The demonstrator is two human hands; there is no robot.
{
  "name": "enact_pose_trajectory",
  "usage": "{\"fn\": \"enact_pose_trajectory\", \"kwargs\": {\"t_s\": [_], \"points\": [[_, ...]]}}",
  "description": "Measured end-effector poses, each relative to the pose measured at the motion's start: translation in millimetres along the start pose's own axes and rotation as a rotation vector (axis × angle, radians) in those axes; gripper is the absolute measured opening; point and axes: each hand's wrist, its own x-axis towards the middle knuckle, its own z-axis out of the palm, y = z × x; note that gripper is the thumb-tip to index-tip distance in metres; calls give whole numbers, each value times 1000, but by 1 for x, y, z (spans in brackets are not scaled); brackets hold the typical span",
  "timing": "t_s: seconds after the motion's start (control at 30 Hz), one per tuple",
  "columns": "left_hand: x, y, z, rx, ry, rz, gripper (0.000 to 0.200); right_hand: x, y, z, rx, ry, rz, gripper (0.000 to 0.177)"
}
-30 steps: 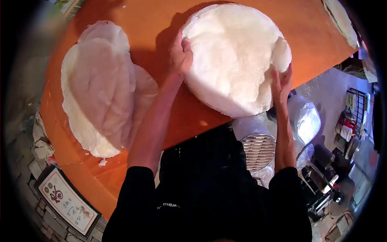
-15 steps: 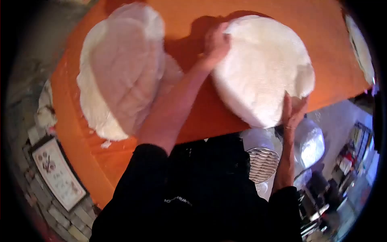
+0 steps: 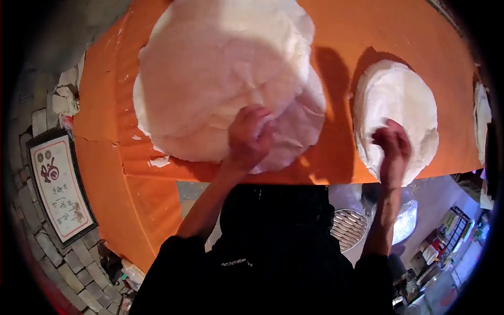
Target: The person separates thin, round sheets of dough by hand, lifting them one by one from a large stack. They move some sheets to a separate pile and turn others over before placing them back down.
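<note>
Left hand [image 3: 249, 137] – fingers curled down, bunched on the near edge of the pile of sheets [image 3: 220, 73], seemingly pinching the top layer. The pile is wide, thin and white, layered unevenly, and lies on the left half of the orange table [image 3: 105, 157], its near rim close to the table's front edge.

Right hand [image 3: 391, 148] – blurred, lying on the near part of the round pad [image 3: 396, 100]; fingers look bent, but whether they grip or only press I cannot tell. The pad is thicker and smaller than the pile, white and fluffy. It sits on the right half of the table, apart from the pile, with bare orange between them.

A white scrap [image 3: 159, 161] lies just beside the pile's near-left rim. Below the table: a framed sign [image 3: 55, 184] on the stone floor, and a round metal grille [image 3: 349, 228] near the right forearm.
</note>
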Motion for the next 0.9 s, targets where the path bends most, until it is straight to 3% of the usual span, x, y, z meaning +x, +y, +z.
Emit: {"fn": "enact_pose_trajectory", "kwargs": {"t_s": [0.03,0.07,0.13,0.2,0.27,0.4,0.47,0.5,0.57,0.6,0.67,0.7,0.77,0.8,0.87,0.9], "points": [[-6,-17,-25,73,34,-19,21,-8,-22,57,203,-202,136,26],[-13,-33,-48,142,66,-41,21,-6,-23,100,203,-393,207,26],[-28,-64,-88,120,86,-124,20,-8,-38,194,214,-535,319,37],[-44,-82,-114,98,108,-213,20,13,-17,270,353,-619,448,38],[-58,-93,-134,36,63,-298,18,32,13,321,406,-560,597,38],[-87,-97,-153,-158,-19,-486,15,30,34,362,360,-678,684,35],[-97,-97,-152,-407,-64,-665,14,22,28,379,191,-628,571,30],[-102,-99,-149,-415,-63,-659,14,17,16,386,186,-624,564,30],[-107,-105,-140,-714,-68,-793,13,4,-15,400,-293,-555,362,27],[-103,-106,-142,-721,-68,-791,13,1,-22,412,-298,-551,359,27],[-92,-109,-148,-1048,-119,-948,26,-6,-33,438,-457,-600,-16,27],[-87,-118,-152,-1051,-116,-953,26,-13,-51,442,-462,-604,-13,27],[-77,-136,-161,-1821,18,-944,42,-34,-89,443,-31,-730,-71,27],[-68,-130,-165,-1826,21,-934,42,-31,-90,436,-36,-734,-80,27],[-50,-118,-180,-1823,603,-913,49,-16,-83,408,-26,-737,-23,27],[-53,-127,-181,-1825,613,-914,49,-11,-73,394,-30,-744,-20,27]]}}
